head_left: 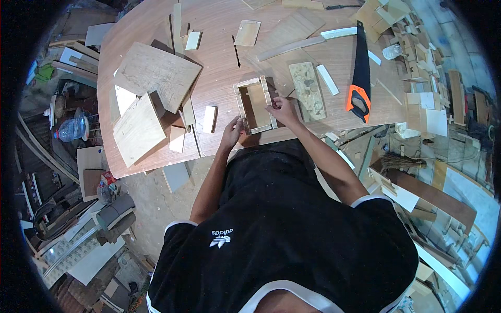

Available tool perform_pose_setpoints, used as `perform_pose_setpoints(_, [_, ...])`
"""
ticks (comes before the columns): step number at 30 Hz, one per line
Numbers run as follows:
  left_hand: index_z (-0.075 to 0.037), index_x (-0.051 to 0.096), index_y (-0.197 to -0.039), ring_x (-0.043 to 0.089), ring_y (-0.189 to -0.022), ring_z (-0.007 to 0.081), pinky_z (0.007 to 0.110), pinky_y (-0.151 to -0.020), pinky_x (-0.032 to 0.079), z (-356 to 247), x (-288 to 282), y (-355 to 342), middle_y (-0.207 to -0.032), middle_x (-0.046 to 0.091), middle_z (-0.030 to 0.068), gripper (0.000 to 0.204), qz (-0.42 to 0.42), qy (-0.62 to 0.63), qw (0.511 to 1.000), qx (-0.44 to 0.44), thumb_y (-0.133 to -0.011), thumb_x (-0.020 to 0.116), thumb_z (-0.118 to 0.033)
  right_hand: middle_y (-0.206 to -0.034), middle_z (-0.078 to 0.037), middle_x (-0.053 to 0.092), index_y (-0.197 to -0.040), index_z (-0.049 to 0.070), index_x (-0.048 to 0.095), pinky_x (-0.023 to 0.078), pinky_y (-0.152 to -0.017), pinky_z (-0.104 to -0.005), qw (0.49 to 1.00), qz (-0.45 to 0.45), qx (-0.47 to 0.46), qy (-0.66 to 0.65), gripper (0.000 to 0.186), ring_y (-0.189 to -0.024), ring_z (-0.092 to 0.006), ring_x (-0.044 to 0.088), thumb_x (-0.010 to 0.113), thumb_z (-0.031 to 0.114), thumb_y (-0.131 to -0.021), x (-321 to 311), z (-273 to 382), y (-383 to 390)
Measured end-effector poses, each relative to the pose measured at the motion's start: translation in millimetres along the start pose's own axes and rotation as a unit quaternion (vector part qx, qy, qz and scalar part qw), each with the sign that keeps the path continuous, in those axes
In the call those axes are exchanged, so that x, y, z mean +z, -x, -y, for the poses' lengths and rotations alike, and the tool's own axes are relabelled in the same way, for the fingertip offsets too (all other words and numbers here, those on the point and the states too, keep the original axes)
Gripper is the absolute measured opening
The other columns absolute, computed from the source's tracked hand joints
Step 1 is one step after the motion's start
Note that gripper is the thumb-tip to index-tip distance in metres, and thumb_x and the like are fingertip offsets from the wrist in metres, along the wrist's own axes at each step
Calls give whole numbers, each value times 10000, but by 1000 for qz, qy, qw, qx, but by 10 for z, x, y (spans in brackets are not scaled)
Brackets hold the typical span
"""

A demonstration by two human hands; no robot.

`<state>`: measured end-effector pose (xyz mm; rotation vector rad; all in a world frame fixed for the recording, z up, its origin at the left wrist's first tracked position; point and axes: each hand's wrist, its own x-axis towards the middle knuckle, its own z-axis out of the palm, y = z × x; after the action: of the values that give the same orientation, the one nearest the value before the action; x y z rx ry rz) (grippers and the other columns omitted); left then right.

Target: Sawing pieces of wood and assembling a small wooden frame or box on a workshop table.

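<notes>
A small rectangular wooden box frame (240,100) lies near the table's front edge, its inside facing up. My left hand (233,132) grips its near left corner, fingers closed on the wall. On the opposite side, my right hand (285,111) pinches the right wall between thumb and fingers. Just left of the frame is a small pale wood block (210,119). To its right lies a worn, stained wooden slab (307,92).
Large plywood boards (157,76) are stacked at the table's left. An orange-handled handsaw (360,78) lies on the right, near white strips (327,80). A thin dark tool (236,51) rests beyond the frame. Offcuts (420,52) pile up beyond the table's right edge.
</notes>
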<state>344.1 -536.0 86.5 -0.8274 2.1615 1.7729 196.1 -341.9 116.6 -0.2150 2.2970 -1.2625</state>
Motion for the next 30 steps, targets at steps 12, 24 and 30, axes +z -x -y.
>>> perform_pose_setpoints(12, [33,523,-1192,596,-799,166,296,-735,479,-541,-123,52,-948,637,128,362,-184,23,977,107,-945,480,-229,-869,-88,669,-973,-7,651,499,-653,-295,982,-17,41,-184,257,-770,-155,633,632,182,-800,-354,-80,48])
perform_pose_setpoints(24, [5,508,-1234,577,-884,131,268,-782,458,-2347,253,306,-1018,579,56,403,15,157,962,221,-877,611,-153,-931,-80,578,-1180,-56,500,483,-765,-290,826,190,96,-522,314,-828,-167,575,415,46,-896,-939,700,755])
perform_pose_setpoints(30, [25,532,-1187,608,-805,113,255,-740,492,-2594,252,297,-979,603,73,411,-7,191,947,257,-832,673,-130,-965,-22,589,-1120,-67,558,424,-770,-218,914,80,-6,-397,343,-878,-71,520,587,191,-897,-1096,897,925])
